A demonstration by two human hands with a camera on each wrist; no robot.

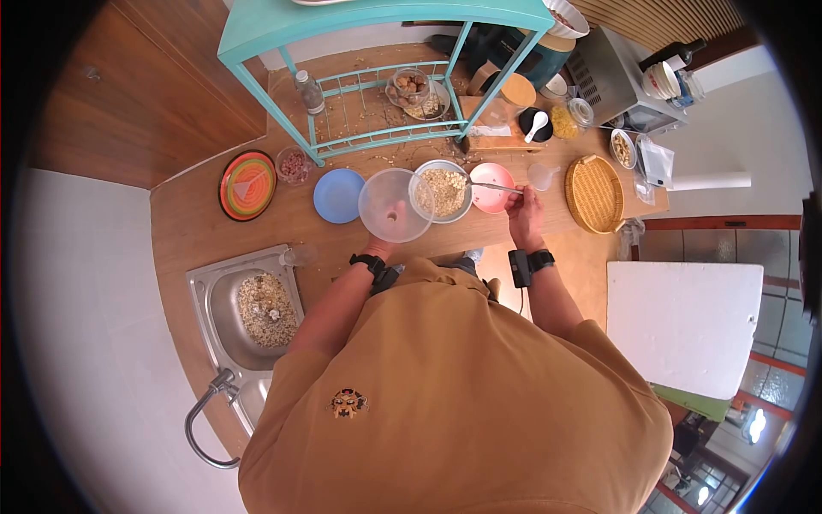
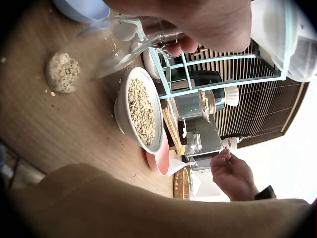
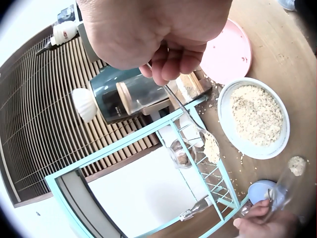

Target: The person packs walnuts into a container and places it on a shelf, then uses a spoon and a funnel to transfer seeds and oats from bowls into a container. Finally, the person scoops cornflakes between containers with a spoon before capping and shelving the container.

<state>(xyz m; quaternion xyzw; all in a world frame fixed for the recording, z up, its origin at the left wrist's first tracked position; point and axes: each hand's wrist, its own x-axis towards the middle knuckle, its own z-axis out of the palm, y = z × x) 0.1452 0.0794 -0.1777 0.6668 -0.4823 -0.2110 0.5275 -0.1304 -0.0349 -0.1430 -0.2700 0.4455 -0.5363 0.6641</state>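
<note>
My left hand (image 1: 380, 248) grips the neck of a clear glass bottle (image 2: 106, 59) with oats (image 2: 64, 73) at its far end. Over this hand, in the head view, a wide translucent funnel (image 1: 396, 206) hides the bottle. The right hand (image 1: 526, 216) pinches the thin handle of a metal spoon (image 3: 210, 147) loaded with oats. Its bowl end is over the white bowl (image 1: 467, 208), which is full of rolled oats (image 2: 141, 111). A pink bowl (image 1: 491, 199) sits under the spoon's handle, and a blue bowl (image 1: 338, 195) stands left of the funnel.
A turquoise rack (image 1: 385, 139) stands behind the bowls. A woven basket (image 1: 593, 195) and a small funnel (image 1: 540, 176) are at the right. Leftward are striped plates (image 1: 247, 186) and a sink (image 1: 202, 291) with oats in it. Loose flakes are scattered on the counter.
</note>
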